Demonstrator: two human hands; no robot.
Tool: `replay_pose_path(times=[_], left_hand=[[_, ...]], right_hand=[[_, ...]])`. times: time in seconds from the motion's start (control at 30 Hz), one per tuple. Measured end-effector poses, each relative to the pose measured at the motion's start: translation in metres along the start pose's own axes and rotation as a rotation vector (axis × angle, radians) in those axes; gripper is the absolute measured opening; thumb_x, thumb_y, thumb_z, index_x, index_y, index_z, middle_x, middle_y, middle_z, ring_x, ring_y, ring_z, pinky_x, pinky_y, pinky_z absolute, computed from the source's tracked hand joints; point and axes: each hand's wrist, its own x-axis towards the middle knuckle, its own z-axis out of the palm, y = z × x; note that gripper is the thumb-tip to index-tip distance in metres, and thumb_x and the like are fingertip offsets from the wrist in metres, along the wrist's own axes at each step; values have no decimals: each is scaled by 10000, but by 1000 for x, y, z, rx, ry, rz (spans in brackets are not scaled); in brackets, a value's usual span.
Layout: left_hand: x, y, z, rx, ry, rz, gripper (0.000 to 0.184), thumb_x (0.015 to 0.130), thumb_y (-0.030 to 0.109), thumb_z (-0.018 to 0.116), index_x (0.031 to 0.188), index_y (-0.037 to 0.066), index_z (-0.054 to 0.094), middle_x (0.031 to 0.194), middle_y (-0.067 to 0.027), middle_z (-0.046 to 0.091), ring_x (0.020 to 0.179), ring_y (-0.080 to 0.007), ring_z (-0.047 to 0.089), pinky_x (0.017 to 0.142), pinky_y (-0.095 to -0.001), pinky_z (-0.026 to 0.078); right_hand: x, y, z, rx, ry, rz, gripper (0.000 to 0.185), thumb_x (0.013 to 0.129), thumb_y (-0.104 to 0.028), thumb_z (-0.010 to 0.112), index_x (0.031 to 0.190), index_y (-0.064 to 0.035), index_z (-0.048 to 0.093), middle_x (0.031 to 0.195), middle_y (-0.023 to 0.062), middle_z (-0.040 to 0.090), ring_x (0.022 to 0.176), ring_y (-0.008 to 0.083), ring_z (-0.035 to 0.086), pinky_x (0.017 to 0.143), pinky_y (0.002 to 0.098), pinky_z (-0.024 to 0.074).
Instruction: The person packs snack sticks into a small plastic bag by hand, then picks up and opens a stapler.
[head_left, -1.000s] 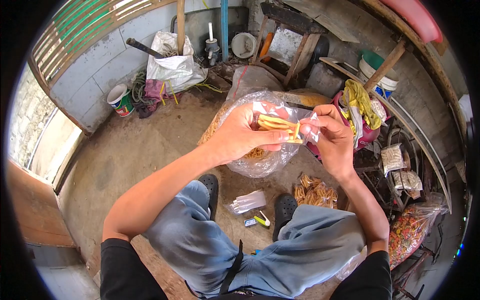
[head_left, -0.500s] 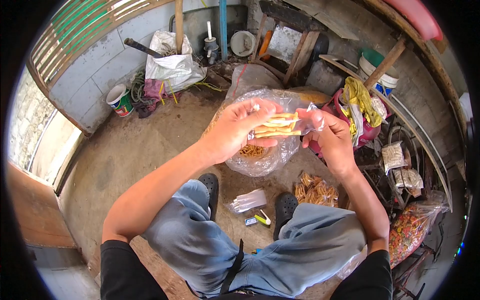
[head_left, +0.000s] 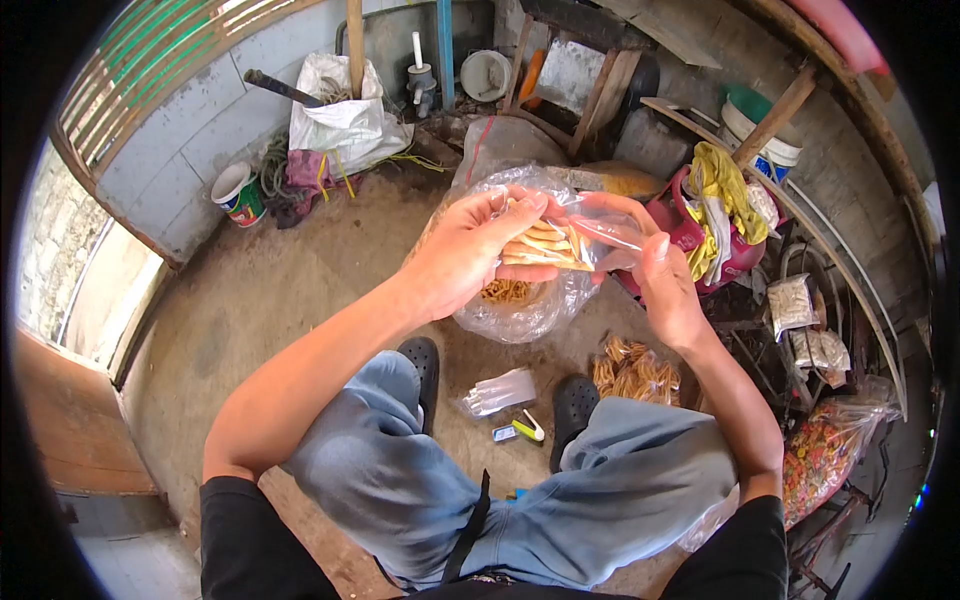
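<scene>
A small clear plastic bag (head_left: 545,245) with yellow snack sticks in it is held up between my hands. My left hand (head_left: 470,245) grips its filled end, thumb on top and fingers beneath. At the bag's empty end, my right hand (head_left: 660,285) pinches the clear plastic. Below and behind them is a large clear bag (head_left: 530,318) of brown snack sticks (head_left: 507,291), partly covered by my hands. Near my feet lie a stack of small empty bags (head_left: 498,392), a green and white stapler (head_left: 530,428) and a small blue box (head_left: 504,433).
Filled snack packets (head_left: 635,372) lie beyond my right shoe. A pink tub (head_left: 735,255) with yellow cloths (head_left: 722,200) is at the right, above a bag of colourful snacks (head_left: 828,450). A white sack (head_left: 345,125) and a paint bucket (head_left: 238,195) stand by the left wall.
The snack sticks have settled together in the small bag. My right hand has drawn the bag's empty end out to the right, and the plastic there looks stretched.
</scene>
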Motion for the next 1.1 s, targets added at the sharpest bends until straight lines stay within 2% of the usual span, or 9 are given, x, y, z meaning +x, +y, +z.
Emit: replay_pose_path(times=[0.17,0.27,0.37,0.6,0.7,0.83,0.9,0.97,1.1], left_hand=[[1,2,-2,-20,-11,2,313,966,322,504,1086,44,584,1045,-86,648,926,-179,658,774,-316,579],[0,3,-2,-5,-8,-3,312,966,321,503,1084,43,584,1043,-90,650,933,-178,656,776,-308,577],[2,4,-6,-13,7,-6,306,967,317,502,1079,45,586,1041,-95,651,942,-178,655,773,-303,578],[4,9,-20,-96,35,64,302,965,313,502,1056,38,586,1037,-106,650,945,-187,655,741,-290,589],[5,11,-32,-116,44,74,298,955,323,515,1038,45,586,1052,-129,647,942,-193,658,709,-272,595],[7,14,-42,-164,71,117,280,955,332,506,1001,70,593,1100,-174,635,916,-207,668,668,-240,599],[7,15,-45,-165,98,99,272,961,334,487,999,85,589,1097,-175,638,888,-218,676,637,-247,597],[8,12,-49,-146,107,82,272,964,344,474,991,98,586,1076,-164,648,869,-220,679,599,-253,585],[8,8,-51,-69,159,33,285,970,381,442,960,128,571,1009,-124,676,808,-202,685,502,-263,525]], right_hand=[[3,5,-2,0,-50,-62,660,970,-554,292,1374,-37,355,1339,81,455,1165,174,500,822,286,440],[1,4,5,41,-24,25,673,968,-563,281,1338,-19,425,1373,91,413,1159,186,499,843,308,442],[3,5,2,-46,-90,-41,714,959,-590,252,1260,0,518,1404,100,371,1140,195,497,859,328,442],[25,34,-24,243,284,-136,642,993,-519,246,1060,8,607,1190,121,545,1073,163,506,783,331,454],[47,71,-27,233,410,93,470,996,-416,361,1019,-22,615,1068,90,599,972,147,543,704,315,467],[71,157,-19,-131,103,459,289,932,-298,542,1020,-39,634,895,40,640,780,109,577,612,270,480],[74,205,-13,-271,-88,420,302,896,-297,573,1025,-31,639,880,82,661,787,154,604,663,308,499],[72,266,-10,-553,-236,184,233,862,-204,564,1002,-36,644,899,157,671,825,248,635,706,365,497],[70,319,9,-709,-446,382,209,827,-113,521,976,-44,650,931,215,659,867,340,631,750,410,488]])
